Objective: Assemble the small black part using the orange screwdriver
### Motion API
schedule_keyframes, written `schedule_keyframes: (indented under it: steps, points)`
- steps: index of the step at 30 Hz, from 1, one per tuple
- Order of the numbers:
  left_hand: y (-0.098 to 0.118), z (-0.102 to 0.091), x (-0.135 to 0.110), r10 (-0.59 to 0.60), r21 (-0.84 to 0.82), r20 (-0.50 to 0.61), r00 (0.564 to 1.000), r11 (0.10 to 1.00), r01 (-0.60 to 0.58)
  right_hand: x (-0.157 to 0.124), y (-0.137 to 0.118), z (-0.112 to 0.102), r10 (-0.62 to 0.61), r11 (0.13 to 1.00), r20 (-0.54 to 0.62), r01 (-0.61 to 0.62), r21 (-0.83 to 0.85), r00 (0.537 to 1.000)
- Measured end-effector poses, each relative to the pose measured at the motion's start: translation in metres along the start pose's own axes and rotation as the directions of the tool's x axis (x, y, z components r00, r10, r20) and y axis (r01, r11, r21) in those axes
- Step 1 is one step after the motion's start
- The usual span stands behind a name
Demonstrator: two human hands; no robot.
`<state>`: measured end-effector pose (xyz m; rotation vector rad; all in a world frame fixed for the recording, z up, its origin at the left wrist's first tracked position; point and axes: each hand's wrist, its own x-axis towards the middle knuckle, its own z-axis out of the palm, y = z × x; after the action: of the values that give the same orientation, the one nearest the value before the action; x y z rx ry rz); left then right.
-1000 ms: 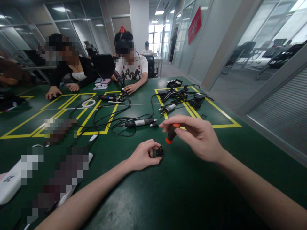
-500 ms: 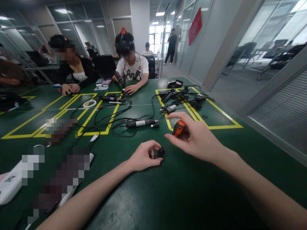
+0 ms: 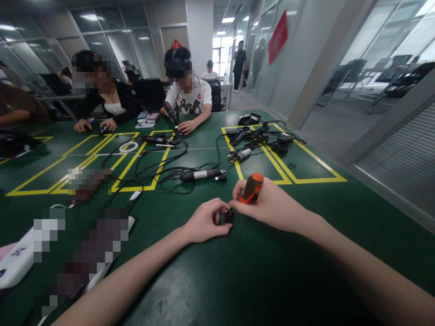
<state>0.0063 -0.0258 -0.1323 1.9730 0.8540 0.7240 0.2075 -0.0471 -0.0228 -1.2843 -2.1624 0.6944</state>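
Between the thumb and fingers of my left hand [image 3: 207, 221] is a small black part with a round collar [image 3: 230, 215], pinched against the green tabletop [image 3: 190, 280]. My right hand [image 3: 275, 206] is closed around a screwdriver [image 3: 253, 186] with an orange and dark grey handle. The handle tilts up and to the right, and its lower end is near the black part. The right fingers hide the shaft, so I cannot tell whether the tip touches the part.
Beyond my hands lies a black and silver corded power tool [image 3: 202, 174]. Yellow tape [image 3: 319, 181] outlines areas holding black tools and cables [image 3: 263, 136]. A white power bank-like object [image 3: 20, 258] is at left. Co-workers [image 3: 188, 90] sit across the table.
My right hand has closed its fingers further round the screwdriver and lowered toward the black part; the handle now stands steeper. My left hand has stayed nearly still.
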Motion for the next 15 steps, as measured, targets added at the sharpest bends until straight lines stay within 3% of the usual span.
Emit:
schedule_keyframes:
  steps: [9,15]
  points:
    - [0.0004,0.0,-0.0007,-0.034,-0.026,0.015,0.999,0.999,0.035,0.0002,-0.0029,-0.0006,0.064,0.982,0.103,-0.081,0.169,0.993]
    - [0.0005,0.0006,-0.0009,-0.038,-0.045,0.014,0.999,0.998,0.039,0.0003,-0.0023,0.0001,0.069,0.985,0.116,-0.086,0.148,0.991]
